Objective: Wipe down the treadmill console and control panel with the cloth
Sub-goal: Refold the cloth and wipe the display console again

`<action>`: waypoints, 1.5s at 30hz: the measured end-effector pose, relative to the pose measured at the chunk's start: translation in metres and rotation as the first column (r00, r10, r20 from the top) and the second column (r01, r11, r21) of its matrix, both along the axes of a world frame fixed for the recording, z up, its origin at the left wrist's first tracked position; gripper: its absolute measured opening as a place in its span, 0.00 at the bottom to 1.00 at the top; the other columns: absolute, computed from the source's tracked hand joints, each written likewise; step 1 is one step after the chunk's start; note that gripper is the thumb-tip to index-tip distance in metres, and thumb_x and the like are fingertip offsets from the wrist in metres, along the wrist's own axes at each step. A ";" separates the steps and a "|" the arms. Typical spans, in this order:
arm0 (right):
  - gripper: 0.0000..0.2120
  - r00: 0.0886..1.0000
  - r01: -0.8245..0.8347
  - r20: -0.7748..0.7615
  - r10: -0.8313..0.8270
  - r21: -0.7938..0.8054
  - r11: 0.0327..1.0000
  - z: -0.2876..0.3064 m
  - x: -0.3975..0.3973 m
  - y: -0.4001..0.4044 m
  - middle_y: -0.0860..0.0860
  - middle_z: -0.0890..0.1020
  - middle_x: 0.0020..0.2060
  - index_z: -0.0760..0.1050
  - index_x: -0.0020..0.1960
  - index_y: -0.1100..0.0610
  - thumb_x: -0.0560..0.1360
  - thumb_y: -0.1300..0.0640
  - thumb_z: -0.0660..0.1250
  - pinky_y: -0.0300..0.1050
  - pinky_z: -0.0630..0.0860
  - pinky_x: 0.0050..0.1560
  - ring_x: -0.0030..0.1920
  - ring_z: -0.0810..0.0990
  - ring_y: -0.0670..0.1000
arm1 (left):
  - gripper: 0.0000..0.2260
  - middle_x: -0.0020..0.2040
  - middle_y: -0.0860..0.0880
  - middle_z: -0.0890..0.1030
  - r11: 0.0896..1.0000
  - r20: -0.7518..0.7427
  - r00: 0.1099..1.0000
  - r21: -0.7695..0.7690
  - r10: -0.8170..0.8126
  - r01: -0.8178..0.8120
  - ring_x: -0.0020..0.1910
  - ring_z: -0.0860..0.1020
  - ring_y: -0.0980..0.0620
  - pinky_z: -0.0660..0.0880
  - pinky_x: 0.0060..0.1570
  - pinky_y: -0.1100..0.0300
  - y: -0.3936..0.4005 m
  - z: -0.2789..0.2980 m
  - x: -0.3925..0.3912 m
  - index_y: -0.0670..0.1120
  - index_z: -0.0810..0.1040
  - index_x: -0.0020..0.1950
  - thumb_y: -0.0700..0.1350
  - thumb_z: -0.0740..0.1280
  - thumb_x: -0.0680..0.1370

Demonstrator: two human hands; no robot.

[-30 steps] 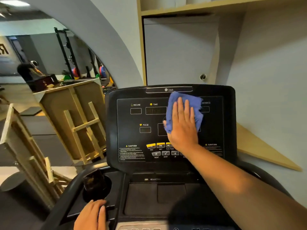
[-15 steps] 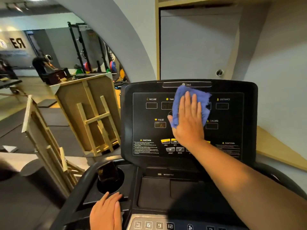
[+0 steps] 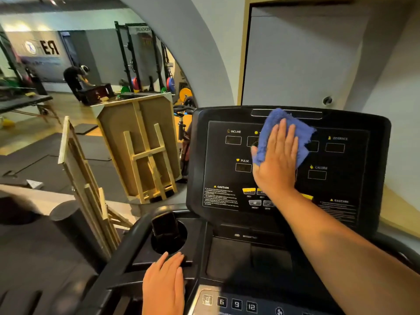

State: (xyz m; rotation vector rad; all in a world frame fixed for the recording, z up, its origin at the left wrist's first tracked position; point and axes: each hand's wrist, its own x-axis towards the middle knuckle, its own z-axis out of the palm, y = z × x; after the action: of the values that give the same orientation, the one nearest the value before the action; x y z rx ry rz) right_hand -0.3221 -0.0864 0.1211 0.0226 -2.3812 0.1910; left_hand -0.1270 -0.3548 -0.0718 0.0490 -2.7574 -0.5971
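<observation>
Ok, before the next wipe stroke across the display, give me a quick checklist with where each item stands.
1. Cloth under the palm: ok. The right hand presses the blue cloth flat against the console.
2. Cloth spread: ok, it shows above and on both sides of the fingers.
3. Left hand braced: ok, resting on the ledge by the cup holder.
4. Path toward the DISTANCE and CALORIE windows: ok, nothing in the way.
5. Lower buttons: cannot tell, the wrist covers some of them.
6. Display off: cannot tell for certain; the windows look dark.
</observation>
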 end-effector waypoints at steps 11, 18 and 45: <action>0.40 0.975 -0.221 0.063 0.215 0.405 0.887 -0.036 0.013 0.034 0.62 0.50 0.80 0.47 0.80 0.66 0.79 0.44 0.58 0.58 0.46 0.79 0.80 0.43 0.61 | 0.30 0.57 0.58 0.83 0.998 -0.035 0.999 -0.050 0.034 -0.036 0.62 0.79 0.49 0.66 0.61 0.57 0.001 -0.001 -0.006 0.55 0.83 0.55 0.58 0.41 0.82; 0.38 0.959 -0.283 0.058 0.278 0.269 0.921 -0.003 -0.006 -0.071 0.61 0.48 0.81 0.45 0.80 0.64 0.82 0.39 0.50 0.59 0.47 0.79 0.80 0.43 0.62 | 0.25 0.50 0.56 0.86 0.997 -0.060 0.998 -0.065 0.034 -0.038 0.53 0.84 0.49 0.80 0.48 0.54 -0.002 -0.003 -0.009 0.52 0.85 0.50 0.52 0.47 0.83; 0.37 0.713 -0.700 0.385 0.586 0.443 0.561 -0.111 0.059 -0.036 0.56 0.53 0.80 0.49 0.80 0.61 0.78 0.50 0.62 0.55 0.52 0.77 0.80 0.52 0.57 | 0.21 0.62 0.61 0.78 0.996 -0.070 0.996 0.074 0.053 -0.048 0.69 0.69 0.59 0.59 0.68 0.60 0.009 0.001 0.012 0.56 0.79 0.63 0.54 0.48 0.82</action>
State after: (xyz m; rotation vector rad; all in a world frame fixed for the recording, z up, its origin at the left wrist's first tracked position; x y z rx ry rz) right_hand -0.2628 -0.1220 0.0102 1.2487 -2.4230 -0.1976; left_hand -0.1146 -0.3457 -0.0709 0.1108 -2.6571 -0.6712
